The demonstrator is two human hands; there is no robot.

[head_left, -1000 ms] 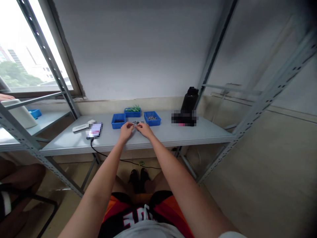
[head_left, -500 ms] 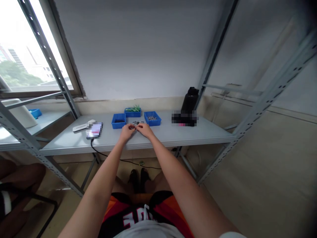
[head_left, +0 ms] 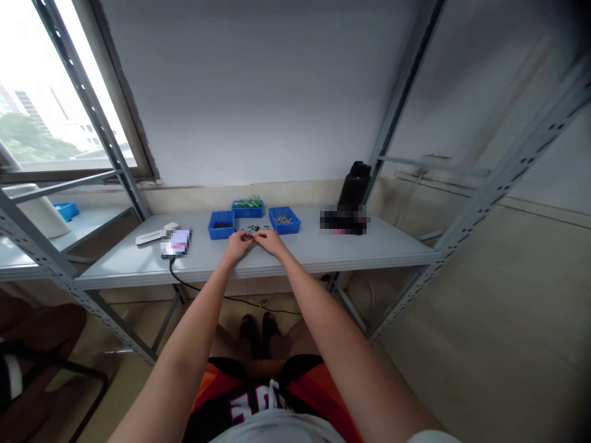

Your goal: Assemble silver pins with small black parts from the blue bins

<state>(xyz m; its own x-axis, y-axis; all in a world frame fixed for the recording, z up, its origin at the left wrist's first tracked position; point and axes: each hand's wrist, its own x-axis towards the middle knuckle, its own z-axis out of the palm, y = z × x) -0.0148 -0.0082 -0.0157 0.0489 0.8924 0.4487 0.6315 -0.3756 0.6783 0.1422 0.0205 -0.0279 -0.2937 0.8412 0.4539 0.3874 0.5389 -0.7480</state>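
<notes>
My left hand (head_left: 239, 244) and my right hand (head_left: 270, 240) meet close to the table's front, fingertips pinched together. What they pinch is too small and covered to make out. Just beyond the fingers lies a small heap of metal parts (head_left: 257, 227). Left of it stands a blue bin (head_left: 221, 216) with dark contents. To the right, another blue bin (head_left: 295, 227) holds many small metallic pieces. Behind, a third blue bin (head_left: 248, 213) contains green strip-like pieces (head_left: 250, 202).
On the grey table (head_left: 323, 255), a blurred phone (head_left: 176, 242) with a black cable (head_left: 184, 283) and a white object (head_left: 150, 237) lie left. A black bottle (head_left: 354, 189) stands right, by a shelf post (head_left: 406, 80). A seated person's leg (head_left: 41, 326) shows at far left.
Both hands stay in nearly the same place, with only slight finger movement. The bins and other things have not visibly moved.
</notes>
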